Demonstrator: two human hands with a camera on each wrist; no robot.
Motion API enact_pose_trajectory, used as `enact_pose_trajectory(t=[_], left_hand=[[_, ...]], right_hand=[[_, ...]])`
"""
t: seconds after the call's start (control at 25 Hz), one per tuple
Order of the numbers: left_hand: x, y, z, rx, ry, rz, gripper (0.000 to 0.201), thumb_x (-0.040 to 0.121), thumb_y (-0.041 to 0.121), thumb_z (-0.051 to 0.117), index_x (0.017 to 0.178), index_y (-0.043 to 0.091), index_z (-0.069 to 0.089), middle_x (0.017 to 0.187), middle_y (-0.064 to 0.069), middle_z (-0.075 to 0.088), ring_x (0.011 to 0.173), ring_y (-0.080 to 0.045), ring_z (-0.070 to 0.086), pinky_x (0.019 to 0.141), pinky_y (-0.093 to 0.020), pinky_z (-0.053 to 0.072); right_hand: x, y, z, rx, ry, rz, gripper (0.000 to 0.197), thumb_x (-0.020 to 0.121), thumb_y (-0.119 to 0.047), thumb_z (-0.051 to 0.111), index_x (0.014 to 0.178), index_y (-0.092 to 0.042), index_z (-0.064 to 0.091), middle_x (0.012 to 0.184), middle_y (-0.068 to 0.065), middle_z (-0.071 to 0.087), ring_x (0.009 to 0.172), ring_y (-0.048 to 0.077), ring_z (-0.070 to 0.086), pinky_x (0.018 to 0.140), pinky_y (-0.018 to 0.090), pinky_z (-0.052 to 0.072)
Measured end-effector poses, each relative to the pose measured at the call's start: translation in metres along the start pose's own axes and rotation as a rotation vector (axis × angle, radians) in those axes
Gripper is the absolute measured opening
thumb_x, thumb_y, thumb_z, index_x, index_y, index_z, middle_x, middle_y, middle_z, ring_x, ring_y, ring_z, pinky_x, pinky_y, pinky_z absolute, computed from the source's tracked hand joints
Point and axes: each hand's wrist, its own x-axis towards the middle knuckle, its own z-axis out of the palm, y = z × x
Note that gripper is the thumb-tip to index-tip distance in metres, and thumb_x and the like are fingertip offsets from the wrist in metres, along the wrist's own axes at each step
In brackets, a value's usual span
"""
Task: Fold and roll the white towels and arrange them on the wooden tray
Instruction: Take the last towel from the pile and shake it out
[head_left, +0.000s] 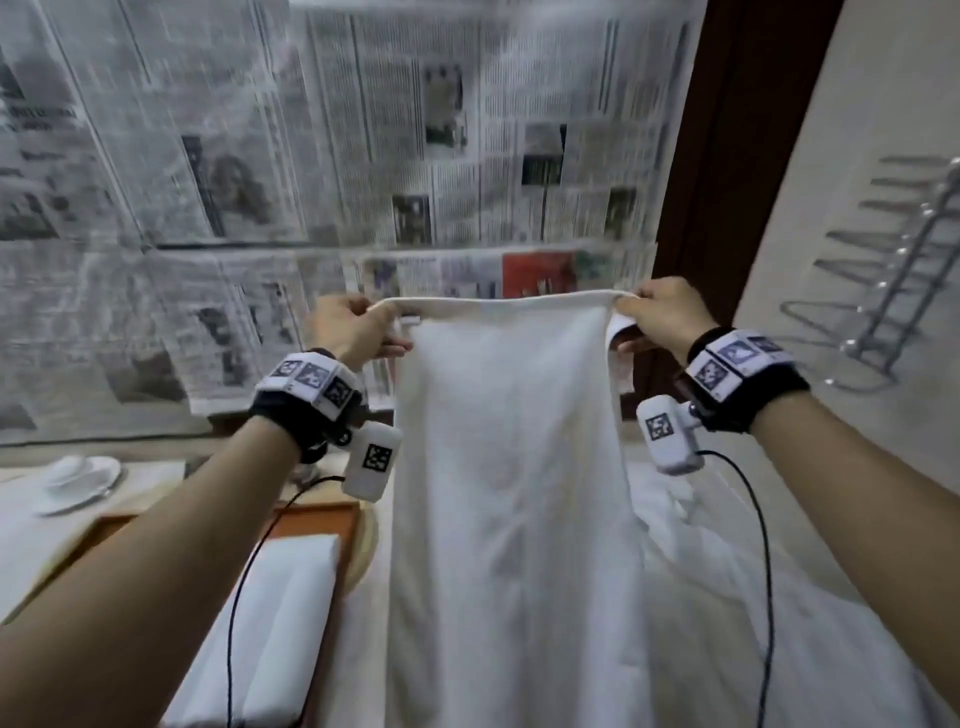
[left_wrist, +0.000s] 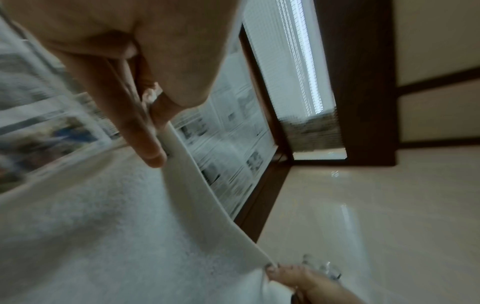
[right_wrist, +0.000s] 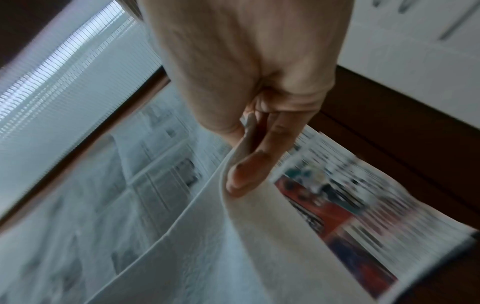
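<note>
A white towel (head_left: 509, 467) hangs lengthwise in front of me, held up by its top edge. My left hand (head_left: 353, 325) pinches the top left corner and my right hand (head_left: 657, 314) pinches the top right corner, the edge stretched taut between them. In the left wrist view the towel (left_wrist: 103, 226) runs from my left hand (left_wrist: 145, 115) down to my right hand (left_wrist: 285, 275). The right wrist view shows my right hand (right_wrist: 249, 144) pinching the towel (right_wrist: 233, 257). Low on the left a folded white towel (head_left: 280, 613) lies on the wooden tray (head_left: 311, 519).
More white cloth (head_left: 727, 597) lies crumpled below on the right. A white cup and saucer (head_left: 78, 480) stand at the left. Newspaper sheets (head_left: 311, 156) cover the window ahead. A metal rack (head_left: 893, 270) is fixed to the wall at the right.
</note>
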Motion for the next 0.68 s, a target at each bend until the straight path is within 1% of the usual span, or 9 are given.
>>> enact_pose_trajectory(t=[0.08,0.16,0.2,0.24,0.32,0.4,0.52,0.6,0.68], left_hand=[[0.003,-0.063,0.014,0.059,0.006,-0.107,0.016,0.088,0.012,0.064,0.075,0.004,0.060,0.069,-0.024,0.066,0.054,-0.027,0.070,0.053,-0.042,0.060],[0.012,-0.112,0.024,0.089,0.045,-0.171,0.016,0.085,0.017,0.063,0.070,0.012,0.062,0.061,-0.019,0.067,0.059,-0.032,0.071,0.064,-0.058,0.058],[0.018,-0.132,0.030,0.092,0.067,-0.181,0.016,0.084,0.020,0.062,0.070,0.013,0.063,0.060,-0.016,0.067,0.063,-0.033,0.071,0.069,-0.058,0.058],[0.024,-0.156,0.037,0.154,0.054,-0.157,0.017,0.084,0.027,0.061,0.076,0.014,0.066,0.067,-0.016,0.070,0.071,-0.034,0.071,0.075,-0.055,0.058],[0.021,-0.206,0.050,0.489,-0.105,-0.124,0.044,0.086,0.041,0.060,0.117,0.010,0.065,0.114,-0.019,0.068,0.107,-0.034,0.064,0.094,-0.048,0.050],[-0.019,-0.275,0.069,0.766,-0.420,-0.259,0.066,0.097,0.034,0.055,0.150,0.004,0.028,0.152,-0.020,0.033,0.138,-0.032,0.036,0.112,-0.037,0.028],[-0.110,-0.366,0.094,1.014,-0.823,-0.418,0.069,0.103,0.036,0.040,0.154,0.008,0.004,0.162,-0.008,-0.004,0.149,-0.025,0.003,0.118,-0.036,0.006],[-0.139,-0.391,0.096,1.091,-0.826,-0.414,0.074,0.102,0.038,0.039,0.154,0.014,-0.007,0.160,0.000,-0.019,0.148,-0.022,-0.013,0.118,-0.045,-0.004],[-0.128,-0.395,0.099,1.113,-0.803,-0.392,0.075,0.102,0.039,0.037,0.153,0.016,-0.013,0.159,0.001,-0.024,0.147,-0.022,-0.019,0.117,-0.047,-0.008]], right_hand=[[0.004,0.055,0.029,-0.086,-0.006,0.072,0.024,0.090,-0.004,0.056,0.066,0.001,0.056,0.067,0.015,0.055,0.045,0.008,0.062,0.041,0.017,0.050],[0.019,0.101,0.054,-0.069,-0.017,0.139,0.021,0.089,-0.008,0.056,0.074,0.005,0.060,0.074,0.021,0.061,0.061,0.020,0.070,0.055,0.034,0.060],[0.025,0.120,0.064,-0.029,-0.028,0.204,0.018,0.089,-0.010,0.055,0.077,0.002,0.062,0.081,0.022,0.064,0.069,0.031,0.071,0.059,0.044,0.060],[0.035,0.148,0.078,-0.073,-0.035,0.250,0.015,0.087,-0.012,0.055,0.080,-0.002,0.064,0.088,0.021,0.066,0.076,0.036,0.070,0.065,0.048,0.060],[0.037,0.205,0.109,-0.349,-0.110,0.267,0.022,0.084,-0.018,0.060,0.103,-0.009,0.066,0.109,0.019,0.067,0.098,0.036,0.066,0.082,0.044,0.055],[-0.006,0.266,0.143,-0.579,-0.334,0.294,0.056,0.091,-0.020,0.058,0.142,-0.004,0.039,0.143,0.020,0.045,0.128,0.035,0.047,0.102,0.043,0.041],[-0.100,0.340,0.180,-0.808,-0.827,0.336,0.070,0.102,-0.031,0.041,0.154,-0.007,0.000,0.162,0.007,-0.012,0.149,0.024,-0.003,0.119,0.050,0.009],[-0.120,0.369,0.182,-0.877,-0.908,0.277,0.072,0.103,-0.037,0.034,0.153,-0.010,-0.010,0.158,0.002,-0.026,0.148,0.019,-0.018,0.118,0.051,-0.002],[-0.098,0.381,0.181,-0.875,-0.898,0.239,0.071,0.104,-0.037,0.032,0.153,-0.011,-0.012,0.158,0.001,-0.028,0.147,0.017,-0.020,0.118,0.050,-0.006]])
